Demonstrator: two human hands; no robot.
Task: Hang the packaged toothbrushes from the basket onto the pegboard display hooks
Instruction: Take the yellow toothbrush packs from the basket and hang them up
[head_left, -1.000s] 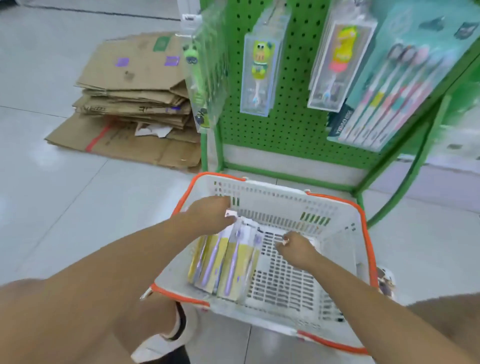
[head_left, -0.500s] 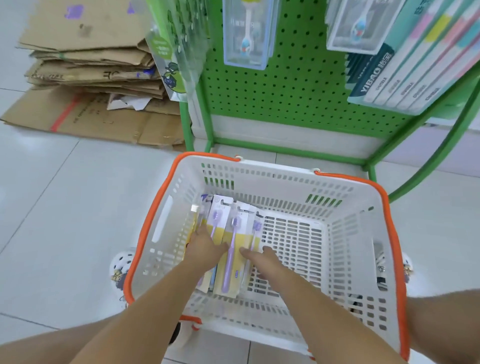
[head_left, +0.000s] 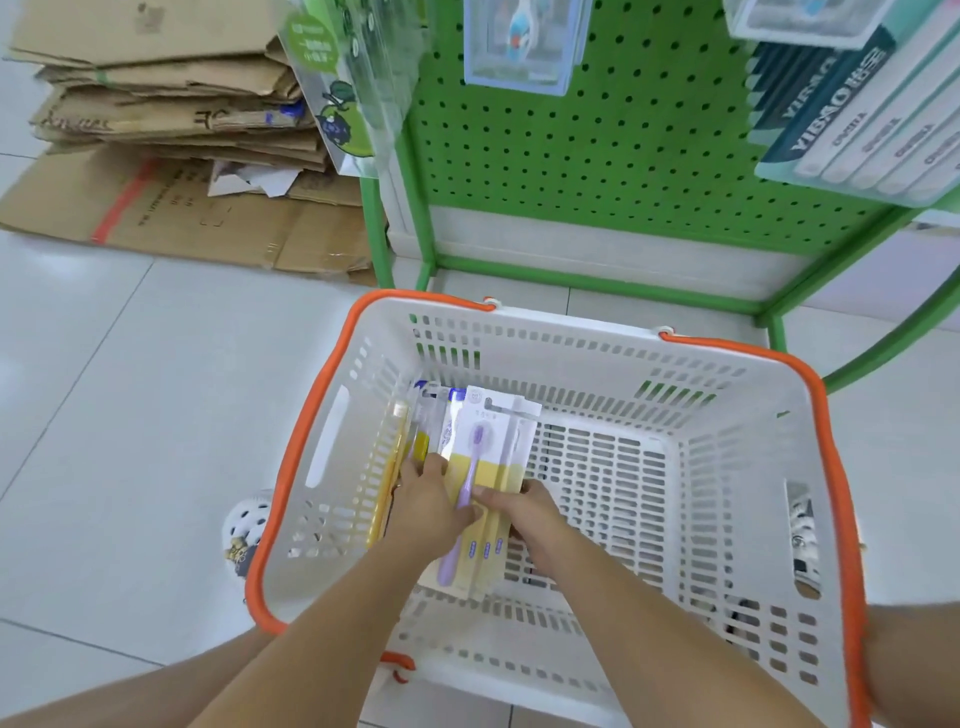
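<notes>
We've closed both hands, left hand (head_left: 428, 501) and right hand (head_left: 524, 506), pinching the toothbrush packs (head_left: 480, 467) gathered between them in the basket (head_left: 831, 467), ready to lift.

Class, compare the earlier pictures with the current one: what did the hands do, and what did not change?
Both hands moved down from near the basket's far wall onto the packaged toothbrushes. The left hand and right hand now hold the top packs from either side, gathering the spread packs closer. The basket stayed on the floor; no pack has left it.
</notes>
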